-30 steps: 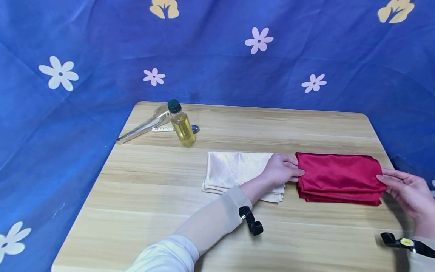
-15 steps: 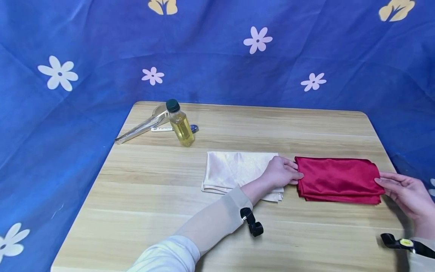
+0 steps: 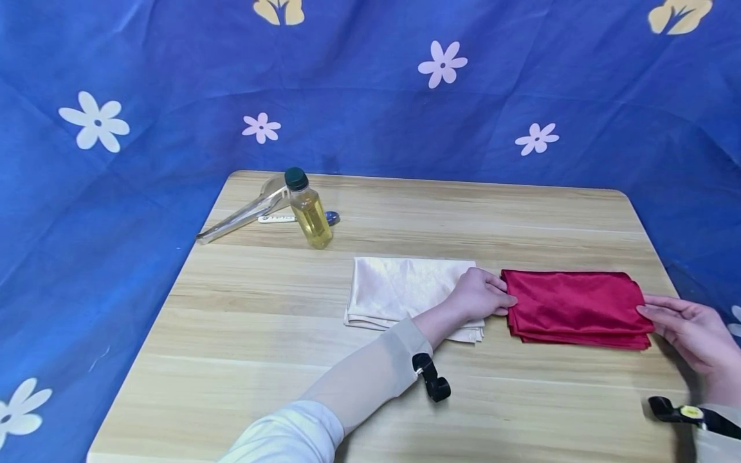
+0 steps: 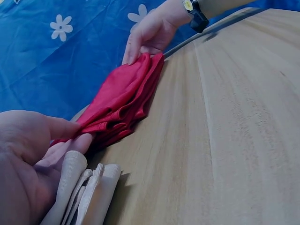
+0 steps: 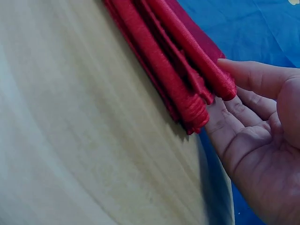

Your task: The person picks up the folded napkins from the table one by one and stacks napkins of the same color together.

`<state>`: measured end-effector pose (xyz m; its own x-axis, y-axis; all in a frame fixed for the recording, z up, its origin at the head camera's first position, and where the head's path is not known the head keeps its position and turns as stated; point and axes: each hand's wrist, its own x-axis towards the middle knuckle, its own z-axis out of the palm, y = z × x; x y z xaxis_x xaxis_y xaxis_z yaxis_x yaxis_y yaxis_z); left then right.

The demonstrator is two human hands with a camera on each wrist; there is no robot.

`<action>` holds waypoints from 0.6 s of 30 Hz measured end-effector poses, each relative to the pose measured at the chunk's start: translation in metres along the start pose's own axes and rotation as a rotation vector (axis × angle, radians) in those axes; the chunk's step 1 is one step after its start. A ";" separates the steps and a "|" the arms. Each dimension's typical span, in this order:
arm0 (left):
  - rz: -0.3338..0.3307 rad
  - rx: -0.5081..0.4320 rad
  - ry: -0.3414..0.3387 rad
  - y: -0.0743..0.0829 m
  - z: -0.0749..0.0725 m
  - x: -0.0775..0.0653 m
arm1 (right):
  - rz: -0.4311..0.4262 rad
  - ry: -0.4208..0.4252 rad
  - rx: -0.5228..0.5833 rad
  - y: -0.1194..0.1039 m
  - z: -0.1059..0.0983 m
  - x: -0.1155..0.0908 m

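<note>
A folded red satin cloth (image 3: 573, 305) lies in several layers on the right part of the table. My left hand (image 3: 479, 293) pinches its left edge, thumb above and fingers beneath, as the left wrist view shows. At the opposite end my right hand (image 3: 695, 328) holds the cloth; in the right wrist view the thumb touches the top fold and the fingers lie under the layers (image 5: 187, 75). Beneath my left hand and wrist is a folded cream satin cloth (image 3: 399, 289), its right part partly hidden.
At the back left of the wooden table (image 3: 243, 360) stands a bottle of yellow liquid (image 3: 311, 218) with a dark green cap. Clear plastic-looking tongs (image 3: 246, 215) and a spoon with a blue end (image 3: 332, 218) lie beside and behind it. A blue flowered curtain (image 3: 359, 90) hangs behind.
The red cloth's far edge has sunk slightly toward me and the table, and its top looks flatter. Both hands keep their hold, the right one shifting down a little.
</note>
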<state>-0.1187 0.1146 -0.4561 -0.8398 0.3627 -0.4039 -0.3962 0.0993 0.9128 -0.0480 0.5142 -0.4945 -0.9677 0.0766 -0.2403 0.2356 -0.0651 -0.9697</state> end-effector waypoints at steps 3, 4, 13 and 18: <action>-0.004 -0.017 -0.010 -0.001 0.000 0.001 | 0.007 -0.001 0.048 -0.001 -0.001 -0.001; -0.003 -0.018 -0.015 -0.001 0.000 0.001 | 0.009 0.003 0.062 -0.001 -0.002 -0.001; -0.001 0.021 -0.030 -0.001 -0.001 0.001 | 0.037 -0.017 0.092 0.003 -0.005 -0.002; 0.007 -0.014 -0.045 -0.002 -0.002 0.001 | 0.020 -0.040 0.147 0.001 -0.007 -0.003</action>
<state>-0.1199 0.1129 -0.4581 -0.8250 0.4049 -0.3943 -0.3960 0.0838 0.9144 -0.0445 0.5205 -0.4951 -0.9665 0.0348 -0.2544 0.2416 -0.2116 -0.9470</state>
